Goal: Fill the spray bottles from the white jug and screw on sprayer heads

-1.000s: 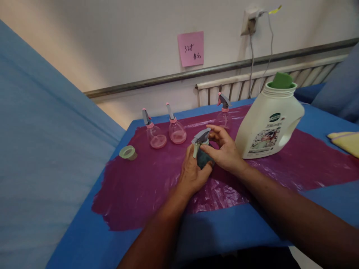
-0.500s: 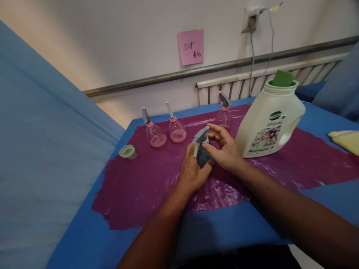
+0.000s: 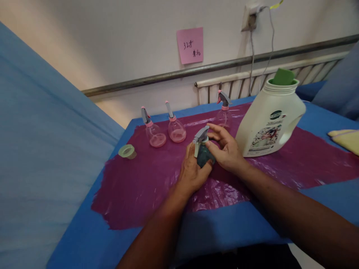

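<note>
A dark green spray bottle (image 3: 204, 155) with a grey trigger head stands upright between my hands over the purple plastic sheet (image 3: 140, 183). My left hand (image 3: 193, 170) is wrapped round the bottle's body, thumb on the near side. My right hand (image 3: 224, 147) is at the bottle's neck, thumb and fingers curled about the collar under the spray head. Beyond them, a clear spray bottle (image 3: 223, 117) with a pink collar is partly hidden by my right hand. Two pink-collared spray bottles, one at left (image 3: 155, 136) and one beside it (image 3: 177, 130), hold pink liquid.
A large cream detergent jug (image 3: 266, 123) with a green spout stands right of my hands. At left lies a small pale green cup (image 3: 127, 151). A yellow cloth (image 3: 346, 140) rests at the far right. Blue curtain (image 3: 42, 157) borders the left; a metal rail (image 3: 157, 79) runs along the wall.
My right thumb has shifted slightly at the spray bottle's collar, showing more of its green body. My left hand keeps its hold; the other things stay in place.
</note>
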A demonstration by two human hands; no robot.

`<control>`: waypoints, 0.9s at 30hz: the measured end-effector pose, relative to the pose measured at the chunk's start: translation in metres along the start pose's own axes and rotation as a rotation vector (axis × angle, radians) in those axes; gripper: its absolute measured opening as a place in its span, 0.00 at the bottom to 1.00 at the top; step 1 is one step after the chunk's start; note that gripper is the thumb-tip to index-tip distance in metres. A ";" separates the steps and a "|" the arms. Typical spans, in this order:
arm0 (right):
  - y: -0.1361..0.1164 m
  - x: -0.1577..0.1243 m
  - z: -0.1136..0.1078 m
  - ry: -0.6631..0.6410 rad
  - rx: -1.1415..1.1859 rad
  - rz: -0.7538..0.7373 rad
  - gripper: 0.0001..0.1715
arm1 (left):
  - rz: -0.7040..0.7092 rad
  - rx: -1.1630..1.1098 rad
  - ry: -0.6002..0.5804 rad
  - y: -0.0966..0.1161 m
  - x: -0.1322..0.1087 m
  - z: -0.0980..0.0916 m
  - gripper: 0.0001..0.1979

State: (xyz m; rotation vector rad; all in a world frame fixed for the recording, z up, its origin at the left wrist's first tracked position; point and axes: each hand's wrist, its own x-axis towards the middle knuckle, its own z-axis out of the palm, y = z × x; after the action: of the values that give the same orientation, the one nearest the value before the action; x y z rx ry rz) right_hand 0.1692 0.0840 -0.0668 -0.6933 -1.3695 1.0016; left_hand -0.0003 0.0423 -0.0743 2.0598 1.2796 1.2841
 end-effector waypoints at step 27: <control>-0.004 0.000 0.001 -0.051 0.033 0.013 0.39 | -0.012 -0.014 -0.011 0.000 -0.001 0.000 0.37</control>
State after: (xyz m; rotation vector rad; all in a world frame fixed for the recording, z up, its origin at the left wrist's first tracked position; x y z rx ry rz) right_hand 0.1687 0.0820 -0.0632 -0.6563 -1.3907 1.0560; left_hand -0.0006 0.0409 -0.0745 2.0441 1.2727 1.2719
